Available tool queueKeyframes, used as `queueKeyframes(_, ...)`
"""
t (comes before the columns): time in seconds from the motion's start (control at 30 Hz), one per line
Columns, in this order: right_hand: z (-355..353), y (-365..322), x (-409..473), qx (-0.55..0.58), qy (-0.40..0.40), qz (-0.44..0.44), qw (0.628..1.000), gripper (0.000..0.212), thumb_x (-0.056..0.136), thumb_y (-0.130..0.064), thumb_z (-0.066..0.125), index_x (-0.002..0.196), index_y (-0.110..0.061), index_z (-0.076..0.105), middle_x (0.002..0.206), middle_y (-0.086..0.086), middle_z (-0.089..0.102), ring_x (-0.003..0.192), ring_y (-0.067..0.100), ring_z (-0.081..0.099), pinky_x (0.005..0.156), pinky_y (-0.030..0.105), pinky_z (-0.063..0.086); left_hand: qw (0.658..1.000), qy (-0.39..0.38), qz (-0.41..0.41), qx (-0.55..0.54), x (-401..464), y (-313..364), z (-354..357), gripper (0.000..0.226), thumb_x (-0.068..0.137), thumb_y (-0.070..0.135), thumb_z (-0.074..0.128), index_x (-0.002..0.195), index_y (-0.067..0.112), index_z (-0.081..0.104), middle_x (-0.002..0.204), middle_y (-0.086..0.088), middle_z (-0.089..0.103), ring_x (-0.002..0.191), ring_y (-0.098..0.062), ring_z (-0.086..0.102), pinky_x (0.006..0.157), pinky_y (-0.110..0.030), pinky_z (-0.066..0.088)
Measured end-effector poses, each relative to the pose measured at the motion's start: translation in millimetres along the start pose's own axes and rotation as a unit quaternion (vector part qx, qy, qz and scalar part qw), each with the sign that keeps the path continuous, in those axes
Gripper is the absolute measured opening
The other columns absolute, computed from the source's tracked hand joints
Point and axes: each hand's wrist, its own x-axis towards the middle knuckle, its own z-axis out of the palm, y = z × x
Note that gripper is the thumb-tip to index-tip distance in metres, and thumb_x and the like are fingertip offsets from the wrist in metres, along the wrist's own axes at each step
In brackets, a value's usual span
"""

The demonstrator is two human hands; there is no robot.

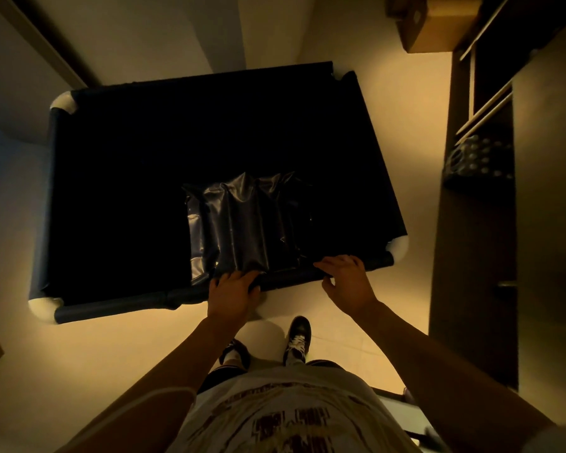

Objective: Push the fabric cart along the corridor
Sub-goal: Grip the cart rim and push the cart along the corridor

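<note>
The cart (pixel 118 191) is a deep, dark fabric bin slung on a rectangular frame, and it fills the middle of the view, standing on the pale floor (pixel 95 354) just ahead of the person's feet. Inside it lies a glossy black plastic bag (pixel 242 223), creased in long folds, pushed up against the cart's near rim toward its right half; the rest of the interior is too dark to make out. The cart's fabric is black and wraps over the rails, while its corners show bare white fittings (pixel 64 103) — four of them, one at each corner. The cart sits slightly skewed, its near-left corner closer to the person than its near-right one.

The left hand (pixel 232 294) is closed over the near rail, fingers curled around it just beside the bag's near edge. The right hand (pixel 347 279) rests on the same rail further toward the cart's right corner, fingers loosely bent and laid over the top — whether they fully wrap the rail cannot be told.

To the right of the cart, a dark shelf unit (pixel 471 223) stands along the wall, with a pack of bottles (pixel 477 158) on one level. Beyond the cart's far right corner sits a cardboard box (pixel 435 31). A dark shoe (pixel 298 338) shows just behind the near rail.
</note>
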Motion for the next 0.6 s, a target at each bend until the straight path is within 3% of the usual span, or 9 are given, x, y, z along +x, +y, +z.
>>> queueKeyframes(0.23, -1, 16, -4, -0.010, -0.033, 0.006, 0.999, 0.048, 0.094, -0.031, 0.058, 0.142, -0.032, 0.054, 0.139, -0.004, 0.056, 0.134, 0.019, 0.047, 0.120, 0.041, 0.022, 1.000, 0.005, 0.027, 0.002, 1, 8, 7, 0.044, 0.099, 0.043, 0.049, 0.142, 0.032, 0.048, 0.137, -0.001, 0.060, 0.130, -0.028, 0.052, 0.116, -0.048, 0.031)
queueKeyframes(0.6, 35, -54, 5, 0.042, -0.063, -0.039, 0.996, 0.045, 0.095, -0.029, 0.055, 0.140, -0.031, 0.052, 0.136, -0.004, 0.056, 0.131, 0.020, 0.049, 0.117, 0.041, 0.026, 0.999, -0.003, 0.023, 0.046, -13, -47, -6, 0.047, 0.097, 0.046, 0.054, 0.141, 0.032, 0.049, 0.133, 0.002, 0.062, 0.127, -0.023, 0.054, 0.114, -0.046, 0.035)
